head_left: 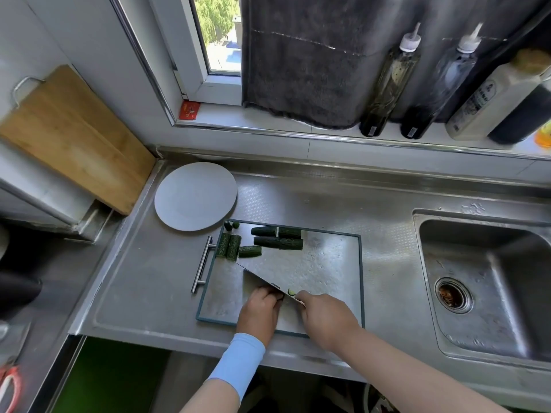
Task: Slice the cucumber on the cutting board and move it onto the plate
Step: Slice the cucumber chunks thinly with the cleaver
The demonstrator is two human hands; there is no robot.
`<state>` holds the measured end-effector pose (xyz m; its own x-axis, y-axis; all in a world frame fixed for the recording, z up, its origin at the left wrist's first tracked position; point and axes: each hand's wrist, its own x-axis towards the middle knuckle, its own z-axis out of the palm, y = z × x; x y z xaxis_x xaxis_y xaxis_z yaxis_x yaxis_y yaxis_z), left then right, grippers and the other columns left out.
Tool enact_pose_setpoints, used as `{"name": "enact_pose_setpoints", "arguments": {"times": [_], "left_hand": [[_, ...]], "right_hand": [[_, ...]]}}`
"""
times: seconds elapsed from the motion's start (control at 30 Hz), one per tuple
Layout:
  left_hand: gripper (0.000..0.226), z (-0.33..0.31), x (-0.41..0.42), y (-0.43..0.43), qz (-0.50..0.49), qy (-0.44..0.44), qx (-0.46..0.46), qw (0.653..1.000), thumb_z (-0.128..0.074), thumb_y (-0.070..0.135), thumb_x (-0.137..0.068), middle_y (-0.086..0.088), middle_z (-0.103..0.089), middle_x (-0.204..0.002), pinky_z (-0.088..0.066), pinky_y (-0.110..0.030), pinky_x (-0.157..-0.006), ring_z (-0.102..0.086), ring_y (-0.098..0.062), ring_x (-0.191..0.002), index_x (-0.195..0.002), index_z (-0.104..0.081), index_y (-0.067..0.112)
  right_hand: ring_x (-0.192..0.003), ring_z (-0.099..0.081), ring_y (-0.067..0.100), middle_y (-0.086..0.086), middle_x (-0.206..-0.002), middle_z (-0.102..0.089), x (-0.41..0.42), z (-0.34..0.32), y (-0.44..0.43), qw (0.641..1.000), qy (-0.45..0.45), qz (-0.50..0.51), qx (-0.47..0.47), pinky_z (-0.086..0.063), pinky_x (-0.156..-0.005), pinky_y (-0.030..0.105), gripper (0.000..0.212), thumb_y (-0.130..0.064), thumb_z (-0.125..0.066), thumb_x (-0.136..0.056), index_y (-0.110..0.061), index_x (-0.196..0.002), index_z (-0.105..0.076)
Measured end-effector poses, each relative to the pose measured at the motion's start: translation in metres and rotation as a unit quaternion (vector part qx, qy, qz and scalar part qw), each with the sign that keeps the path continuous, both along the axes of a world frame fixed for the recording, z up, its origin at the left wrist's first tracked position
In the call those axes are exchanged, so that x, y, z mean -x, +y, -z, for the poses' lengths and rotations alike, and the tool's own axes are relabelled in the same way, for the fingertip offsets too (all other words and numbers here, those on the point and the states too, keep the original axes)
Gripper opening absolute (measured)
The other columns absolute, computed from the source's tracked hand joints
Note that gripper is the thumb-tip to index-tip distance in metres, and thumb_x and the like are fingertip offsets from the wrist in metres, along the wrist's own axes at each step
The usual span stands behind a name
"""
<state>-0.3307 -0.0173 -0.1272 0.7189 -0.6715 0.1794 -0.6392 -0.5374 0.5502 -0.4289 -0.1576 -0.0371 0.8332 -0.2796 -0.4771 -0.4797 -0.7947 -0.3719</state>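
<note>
Gripping the cleaver [257, 280], the right hand [325, 317] cuts against the curled left hand [261, 308], its hold unclear; cucumber pieces [278, 242] wait at the cutting board's [328, 263] eleven o'clock, handy for the plate [195, 198]

A steel worktop [298, 198] runs under a daylit window [219, 34] (trees outside), with a sink [521, 263] at its right edge. A dark cloth [307, 61] hangs over the sill [226, 114] beside bottles [390, 81].
</note>
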Motion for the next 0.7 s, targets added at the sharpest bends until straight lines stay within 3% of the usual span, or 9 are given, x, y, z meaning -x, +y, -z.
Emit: {"name": "enact_pose_setpoints", "arguments": {"times": [0.3, 0.53, 0.7], "left_hand": [[0.024, -0.006, 0.001, 0.001, -0.005, -0.004, -0.012, 1.0, -0.088, 0.007, -0.061, -0.003, -0.068, -0.082, -0.052, -0.024, -0.049, -0.064, -0.023, -0.069, -0.079, -0.076, 0.017], [0.022, -0.006, 0.002, 0.001, -0.003, -0.013, -0.002, 1.0, -0.085, 0.006, -0.066, -0.003, -0.069, -0.09, -0.056, -0.026, -0.061, -0.066, -0.023, -0.076, -0.083, -0.076, 0.017], [0.023, -0.006, 0.001, 0.0, -0.009, -0.009, 0.006, 1.0, -0.086, 0.006, -0.065, -0.003, -0.07, -0.089, -0.055, -0.025, -0.062, -0.066, -0.021, -0.076, -0.084, -0.077, 0.016]], "right_hand": [[-0.08, -0.062, 0.03, 0.006, -0.092, -0.068, 0.009, -0.004, 0.002, 1.0, -0.028, -0.008, 0.012, -0.049, -0.068, 0.037, 0.032, -0.027, -0.032, -0.103, -0.026, -0.125, -0.055], [-0.085, -0.063, 0.028, 0.005, -0.096, -0.07, 0.032, -0.01, -0.005, 1.0, -0.027, 0.009, -0.002, -0.053, -0.073, 0.038, 0.032, -0.03, -0.032, -0.105, -0.03, -0.128, -0.055], [-0.08, -0.061, 0.026, 0.004, -0.091, -0.068, 0.028, -0.009, -0.005, 1.0, -0.026, 0.01, -0.008, -0.047, -0.068, 0.035, 0.031, -0.028, -0.033, -0.105, -0.029, -0.125, -0.056]]}}
